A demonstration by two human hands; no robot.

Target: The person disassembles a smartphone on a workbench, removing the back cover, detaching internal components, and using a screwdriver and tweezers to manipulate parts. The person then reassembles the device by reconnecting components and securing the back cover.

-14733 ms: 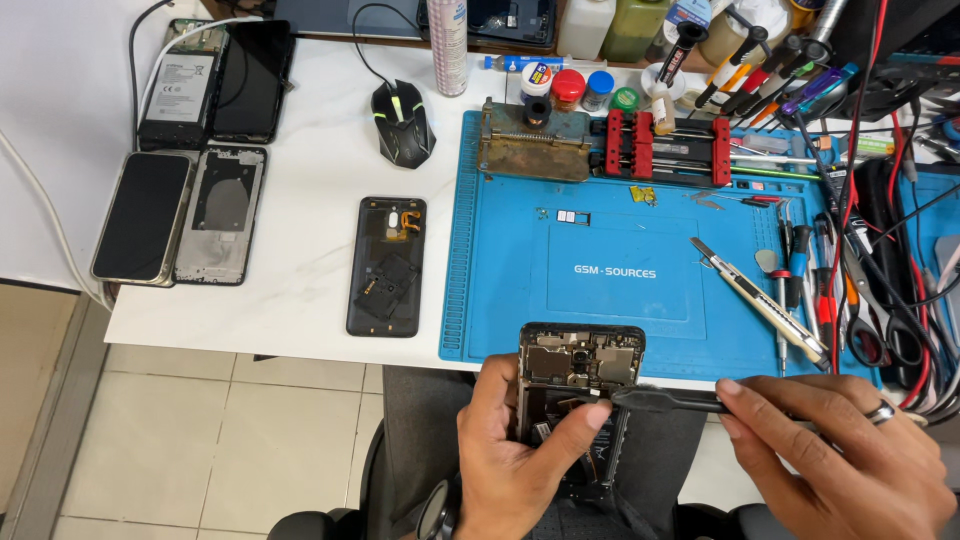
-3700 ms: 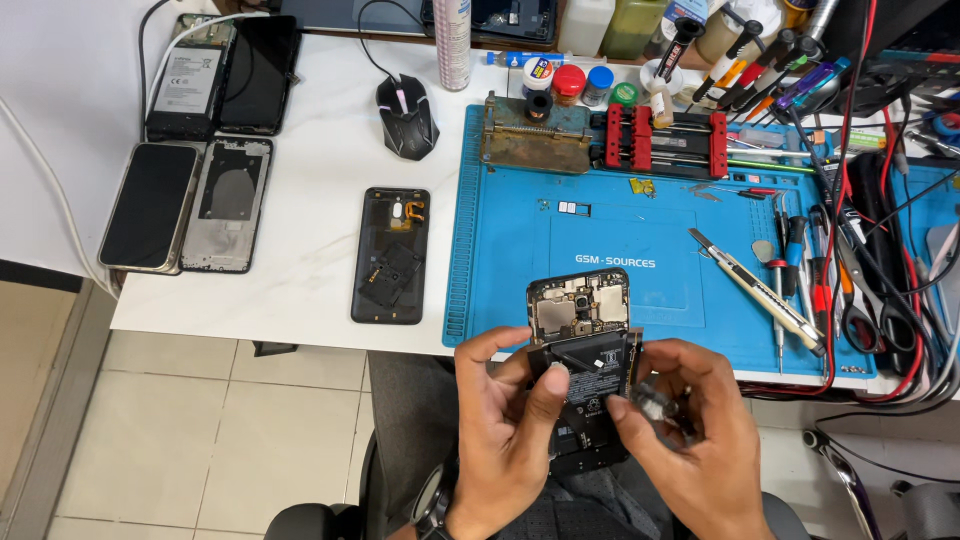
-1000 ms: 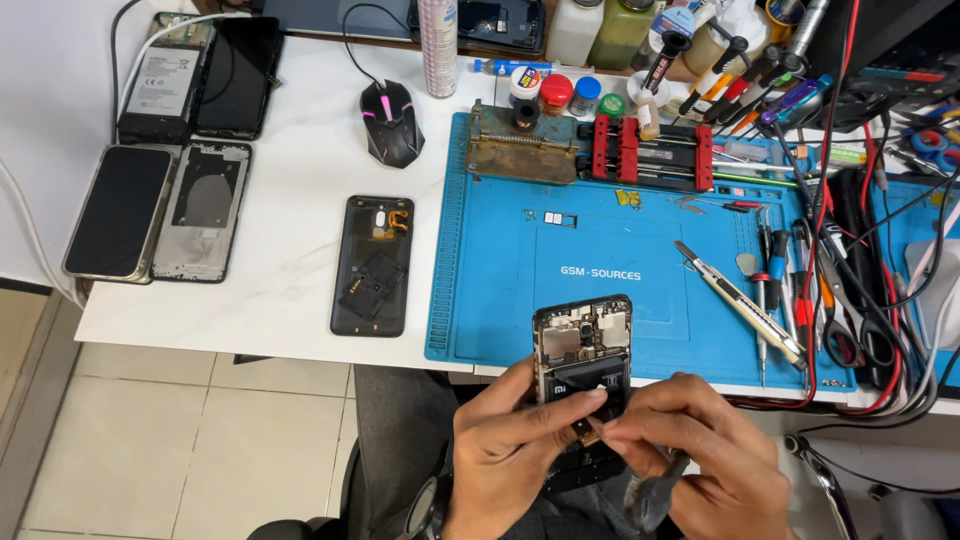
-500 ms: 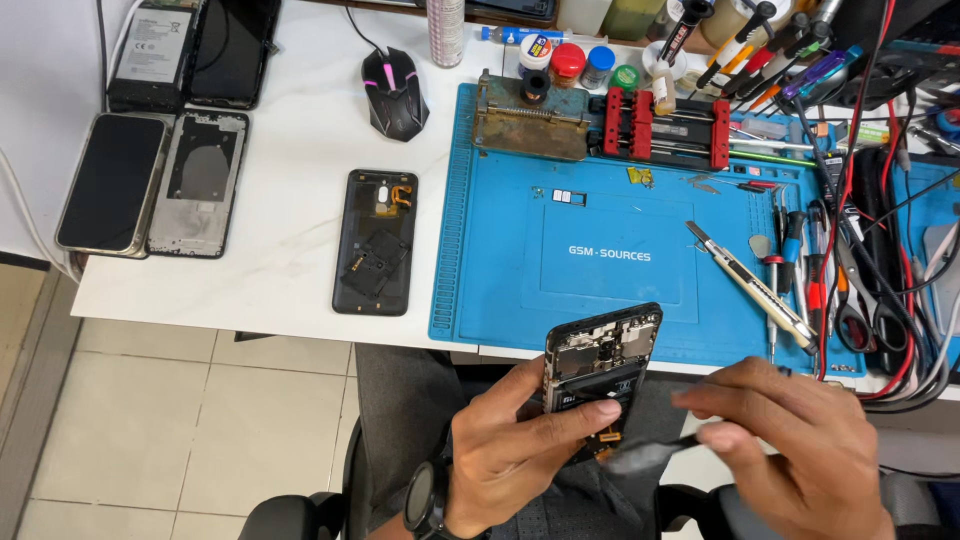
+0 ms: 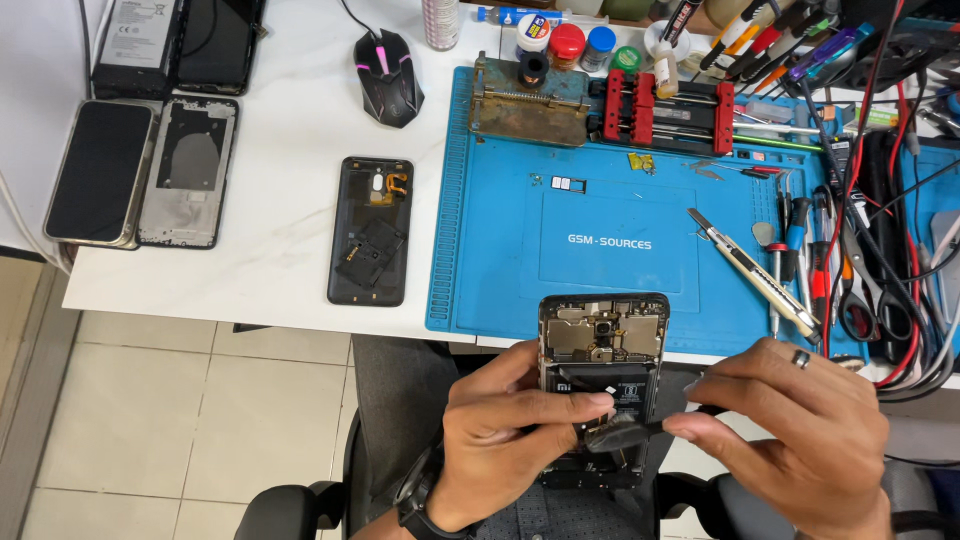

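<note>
Left hand (image 5: 505, 440) — grips opened phone (image 5: 602, 380), held off the table's near edge | right hand (image 5: 800, 430) — pinches dark tool (image 5: 625, 434) against phone | blue mat (image 5: 520, 250) beyond, at near edge.

Taking the blue mat (image 5: 500, 250) as the landmark: white lettering sits at its middle. Well off its left edge, on the white table, a phone (image 5: 98, 172) lies face up with a dark, blank screen. Beyond that phone, at the far left corner, a grey battery pack (image 5: 137, 45) carries a printed label, and a second dark screen (image 5: 218, 40) lies just beside it. Along the mat's far edge stands a small jar (image 5: 532, 38) with a colourful label. At the mat's near edge, the opened phone (image 5: 600, 340) shows a black battery with a pale label.
</note>
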